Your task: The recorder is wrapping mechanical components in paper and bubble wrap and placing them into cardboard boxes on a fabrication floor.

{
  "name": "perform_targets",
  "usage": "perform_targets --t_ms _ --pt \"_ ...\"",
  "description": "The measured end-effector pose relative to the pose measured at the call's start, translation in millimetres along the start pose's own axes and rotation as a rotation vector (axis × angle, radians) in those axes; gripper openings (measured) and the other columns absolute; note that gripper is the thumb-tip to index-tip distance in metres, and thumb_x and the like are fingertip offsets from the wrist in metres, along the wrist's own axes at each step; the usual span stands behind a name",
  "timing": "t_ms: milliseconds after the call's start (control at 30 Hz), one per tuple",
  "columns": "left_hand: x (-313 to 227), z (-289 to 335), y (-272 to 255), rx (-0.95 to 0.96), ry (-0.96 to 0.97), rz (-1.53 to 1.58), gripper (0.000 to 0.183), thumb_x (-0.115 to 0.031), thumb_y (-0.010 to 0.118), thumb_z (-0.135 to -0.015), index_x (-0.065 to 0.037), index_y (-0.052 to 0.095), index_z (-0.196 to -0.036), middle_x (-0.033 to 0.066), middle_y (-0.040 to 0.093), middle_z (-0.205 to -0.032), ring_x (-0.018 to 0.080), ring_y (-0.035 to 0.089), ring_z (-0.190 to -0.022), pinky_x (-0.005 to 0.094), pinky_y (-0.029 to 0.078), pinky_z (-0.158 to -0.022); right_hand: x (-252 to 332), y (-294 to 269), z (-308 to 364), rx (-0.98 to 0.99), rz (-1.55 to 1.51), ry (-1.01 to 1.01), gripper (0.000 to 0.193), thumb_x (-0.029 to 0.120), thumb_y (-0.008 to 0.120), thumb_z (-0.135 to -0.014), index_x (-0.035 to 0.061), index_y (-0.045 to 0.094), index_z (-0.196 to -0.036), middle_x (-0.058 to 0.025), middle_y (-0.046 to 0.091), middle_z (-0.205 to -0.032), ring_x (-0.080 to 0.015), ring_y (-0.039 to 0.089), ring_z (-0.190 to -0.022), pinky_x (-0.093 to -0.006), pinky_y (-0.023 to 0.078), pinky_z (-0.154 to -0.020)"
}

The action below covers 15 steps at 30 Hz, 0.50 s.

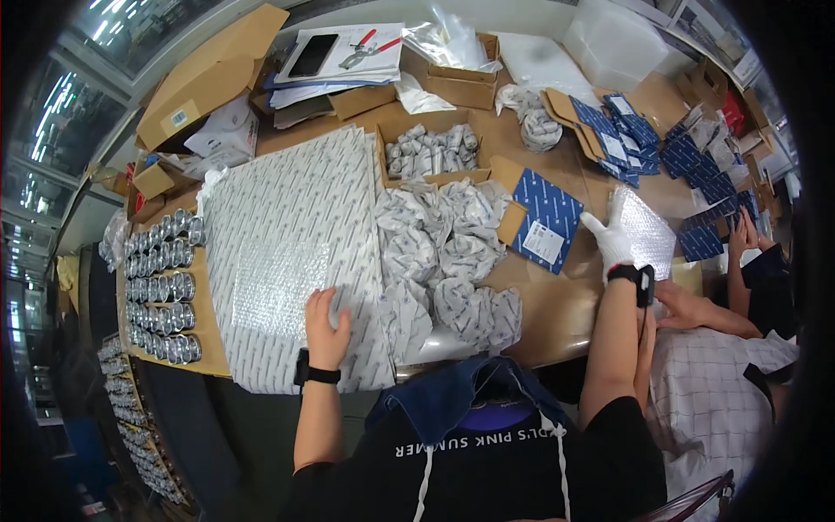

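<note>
Left hand [326, 326]: bare, fingers flat on the stack of grey patterned wrapping sheets [296, 217], gripping nothing. Right hand [609, 239]: white-gloved, pinching a clear bubble-wrap sheet [648, 230].

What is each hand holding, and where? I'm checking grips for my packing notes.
The left hand rests flat on the printed wrapping sheets, gripping nothing. The gloved right hand holds a bubble-wrap sheet by its left edge.

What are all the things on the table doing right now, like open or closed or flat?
left hand: bare, flat on the paper stack.
paper stack: lying flat.
right hand: gloved, touching the bubble-wrap sheet.
bubble-wrap sheet: spread out.
small carton: open, full of wrapped parts.
wrapped bundles: piled loose.
</note>
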<state>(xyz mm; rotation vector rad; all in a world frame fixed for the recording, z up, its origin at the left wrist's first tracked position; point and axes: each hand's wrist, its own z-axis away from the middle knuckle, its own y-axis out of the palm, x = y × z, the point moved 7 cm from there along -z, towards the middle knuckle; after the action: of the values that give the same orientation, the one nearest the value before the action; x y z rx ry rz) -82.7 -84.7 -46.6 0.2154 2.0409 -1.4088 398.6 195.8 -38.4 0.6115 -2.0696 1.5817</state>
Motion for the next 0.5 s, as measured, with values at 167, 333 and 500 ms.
perform_targets --t_ms 167,333,500 --pt "-54 -12 15 0.151 0.13 0.341 0.044 -0.008 0.061 -0.076 -0.002 0.051 -0.118 0.0178 0.049 -0.122 0.0354 0.043 -0.117 0.0411 0.032 -0.101 -46 72 15 0.082 -0.403 0.454 0.048 0.013 0.07 -0.073 0.0032 0.05 -0.116 -0.0086 0.062 -0.093 -0.0155 0.059 -0.07 -0.0307 0.047 -0.053" --pt "-88 0 50 0.377 0.242 0.415 0.052 -0.018 0.067 -0.076 -0.007 0.049 -0.123 0.0201 0.038 -0.131 0.0368 0.036 -0.122 0.0405 0.03 -0.102 0 63 29 0.267 -0.815 0.578 0.024 0.004 0.064 -0.075 0.004 0.06 -0.099 -0.0049 0.064 -0.08 -0.0152 0.061 -0.069 -0.0282 0.05 -0.061" --pt "-82 14 67 0.238 0.272 0.166 0.043 -0.014 0.07 -0.069 -0.01 0.053 -0.108 0.0223 0.035 -0.131 0.0409 0.035 -0.119 0.0452 0.031 -0.099 23 -26 19 -0.052 -1.118 0.443 0.03 0.004 0.064 -0.076 -0.0008 0.058 -0.105 -0.0066 0.065 -0.092 -0.016 0.062 -0.076 -0.0258 0.049 -0.071"
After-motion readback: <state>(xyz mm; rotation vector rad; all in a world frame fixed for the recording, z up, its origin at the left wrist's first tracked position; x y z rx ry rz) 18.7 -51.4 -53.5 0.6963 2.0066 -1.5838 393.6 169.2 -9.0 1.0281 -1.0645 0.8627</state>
